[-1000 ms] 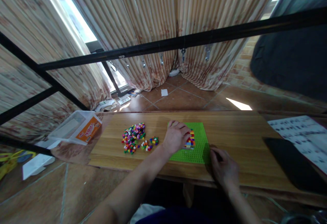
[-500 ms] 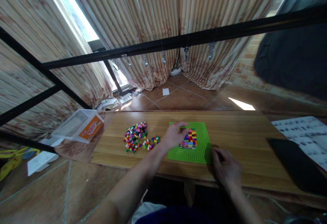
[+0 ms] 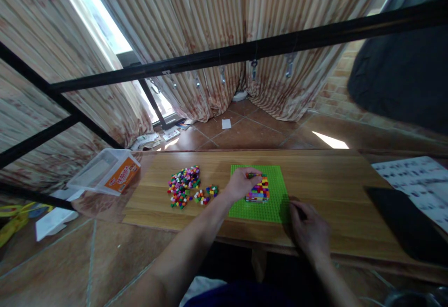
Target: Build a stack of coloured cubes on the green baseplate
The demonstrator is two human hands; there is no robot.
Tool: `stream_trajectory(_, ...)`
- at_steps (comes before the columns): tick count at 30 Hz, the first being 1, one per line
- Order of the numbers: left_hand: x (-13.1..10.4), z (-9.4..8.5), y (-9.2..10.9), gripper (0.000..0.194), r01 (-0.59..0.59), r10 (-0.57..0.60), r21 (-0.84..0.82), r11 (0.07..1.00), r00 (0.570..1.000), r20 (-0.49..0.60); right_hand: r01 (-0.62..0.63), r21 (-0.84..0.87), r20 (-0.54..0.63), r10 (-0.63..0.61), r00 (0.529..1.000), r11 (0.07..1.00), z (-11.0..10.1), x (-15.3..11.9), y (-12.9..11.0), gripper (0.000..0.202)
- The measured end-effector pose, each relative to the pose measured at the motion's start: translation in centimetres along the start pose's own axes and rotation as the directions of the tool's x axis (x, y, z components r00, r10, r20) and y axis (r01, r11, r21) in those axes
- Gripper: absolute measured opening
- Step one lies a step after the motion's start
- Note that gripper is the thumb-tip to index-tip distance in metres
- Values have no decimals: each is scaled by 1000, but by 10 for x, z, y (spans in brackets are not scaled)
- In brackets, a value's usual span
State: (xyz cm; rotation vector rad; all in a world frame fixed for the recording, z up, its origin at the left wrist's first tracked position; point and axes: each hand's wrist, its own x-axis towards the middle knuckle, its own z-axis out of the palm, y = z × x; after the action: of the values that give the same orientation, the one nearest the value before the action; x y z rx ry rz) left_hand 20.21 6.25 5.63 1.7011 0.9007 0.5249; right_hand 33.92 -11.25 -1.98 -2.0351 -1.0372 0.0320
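Observation:
A block of stacked, many-coloured toy bricks point(image 3: 261, 191) stands on a bright green studded baseplate point(image 3: 276, 209). My left hand point(image 3: 242, 184) reaches over the block's far left part, thumb and fingers pinched at the bricks there. A small toy brick between those fingertips is mostly covered by them. At the baseplate's right edge rests my right hand point(image 3: 311, 228), fingers curled in and thumb along the edge. What lies inside its curl is hidden. Left of the baseplate are a large heap of loose bricks point(image 3: 184, 183) and a smaller cluster of bricks point(image 3: 203, 197).
The wooden tabletop point(image 3: 325, 181) carries everything. A clear plastic box point(image 3: 105, 171) with an orange label stands at the left. To the right lie a black flat pad point(image 3: 402, 223) and a printed sheet point(image 3: 413, 176). A black metal bar point(image 3: 224, 57) crosses beyond the table.
My left hand's fingertips have shifted slightly right along the far side of the brick block. My right hand stays at the baseplate's edge. The view has tilted slightly.

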Motion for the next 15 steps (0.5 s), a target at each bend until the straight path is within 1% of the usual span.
stream_trajectory(8,2,2,-3,25,71,-73,-81,994,997,-31,13,-30,-4,-13,1000,999,-1,-1,-1,42)
stream_trajectory(11,3,2,-2,25,71,-74,-79,994,997,-37,21,-33,-15,-21,1000,999,-1,-1,-2,41)
stream_trajectory(15,1,3,2,23,63,-66,-37,997,995,-68,16,-27,-14,-16,1000,999,-1,-1,-2,41)
